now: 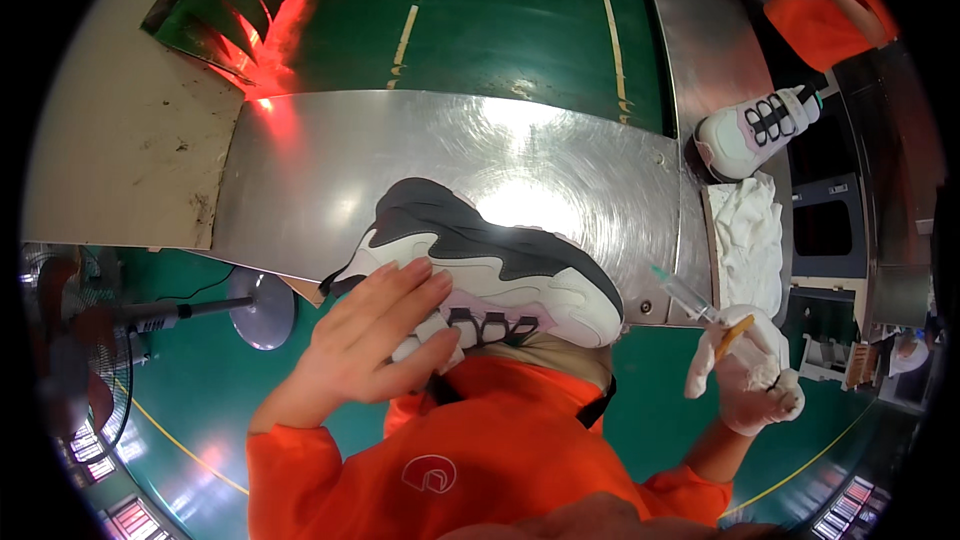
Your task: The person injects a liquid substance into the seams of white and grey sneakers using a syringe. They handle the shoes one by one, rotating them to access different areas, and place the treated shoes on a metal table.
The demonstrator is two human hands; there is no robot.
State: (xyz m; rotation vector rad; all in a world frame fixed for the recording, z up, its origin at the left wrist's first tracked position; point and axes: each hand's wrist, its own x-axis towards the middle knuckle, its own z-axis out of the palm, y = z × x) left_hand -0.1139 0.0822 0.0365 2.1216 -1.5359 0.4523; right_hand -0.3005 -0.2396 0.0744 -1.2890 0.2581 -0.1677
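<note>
A white, pale-pink and black sneaker [500, 275] is tipped on its side at the near edge of the metal bench, its dark sole turned away from me and its toe to the right. My left hand [365, 340] grips it near the ankle opening, fingers along the side and thumb by the laces; white wrapping shows on part of that hand. Off to the right, apart from the shoe, my right hand [748, 375] has white coverings on its fingers. It holds a clear syringe [685, 295] with a teal tip, pointing up and left. A slim yellow-brown piece [735, 337] crosses the same fingers.
Beyond the metal bench [300, 170] runs a green conveyor belt [500, 30] carrying more shoes. Another sneaker [755, 135] stands at the right, above a crumpled white cloth [747, 240]. A fan [90, 330] is at left; a co-worker's orange sleeve [825, 15] shows at upper right.
</note>
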